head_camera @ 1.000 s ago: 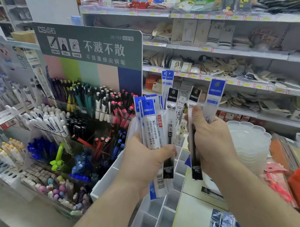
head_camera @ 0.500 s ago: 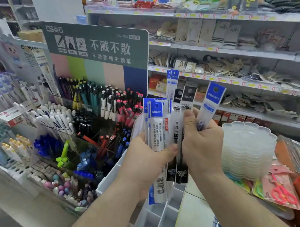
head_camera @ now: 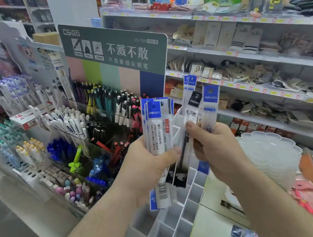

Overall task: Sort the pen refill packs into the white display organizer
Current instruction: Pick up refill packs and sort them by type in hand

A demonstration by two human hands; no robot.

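My left hand (head_camera: 148, 167) grips a bundle of blue-topped pen refill packs (head_camera: 158, 130), held upright in front of me. My right hand (head_camera: 215, 150) holds a second fan of refill packs (head_camera: 210, 99), some with blue headers and some with black ones, with its thumb on their front. The two bundles overlap in the middle, where black-ended packs (head_camera: 179, 175) hang down between both hands. Below the hands stands the white display organizer (head_camera: 175, 225), its grid of compartments partly hidden by my arms and the packs.
A pen display (head_camera: 97, 130) with a green sign (head_camera: 114, 50) fills the left. Store shelves (head_camera: 257, 89) of goods run along the right. A stack of clear plastic trays (head_camera: 271, 153) sits right of my hand, and more packs (head_camera: 241, 236) lie on the counter.
My right hand moved left toward the left bundle, then shifted back right and rose slightly. The black-headed packs now hang lower between both hands. The view has moved closer.
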